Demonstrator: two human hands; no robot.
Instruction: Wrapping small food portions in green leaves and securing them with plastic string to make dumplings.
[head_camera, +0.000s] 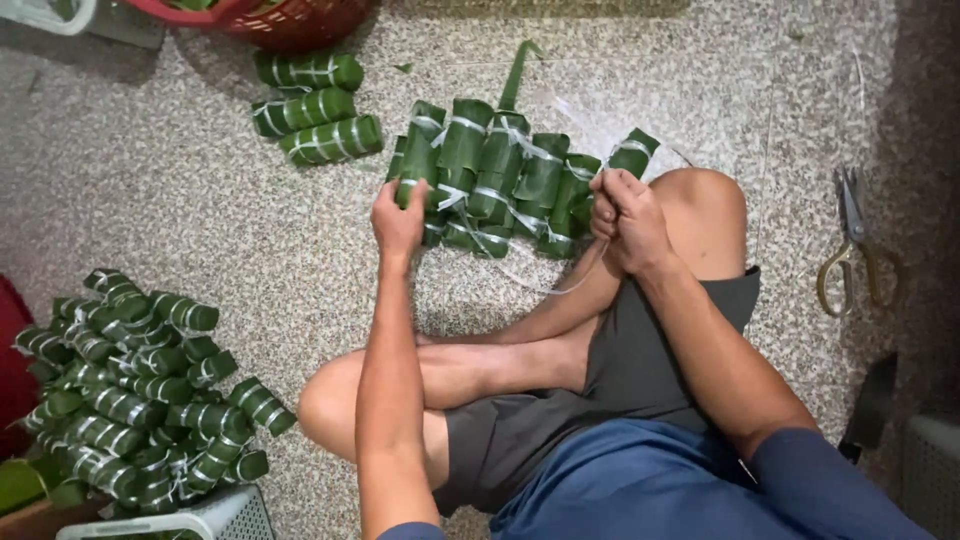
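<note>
The left hand (398, 222) grasps the near end of a row of green leaf-wrapped rolls tied with pale string (500, 175) lying on the speckled stone floor (200, 190). The right hand (625, 215) is clenched around the thin pale string (560, 285) beside the row's right end.

Both arms reach forward, left hand (398, 218) and right hand (625, 218) clenched.

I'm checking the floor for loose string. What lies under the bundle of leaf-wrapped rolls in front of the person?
Under the bundle of leaf-wrapped rolls only the speckled floor shows around its edges; pale string trails out toward the right hand. Anything directly beneath is covered.
</note>
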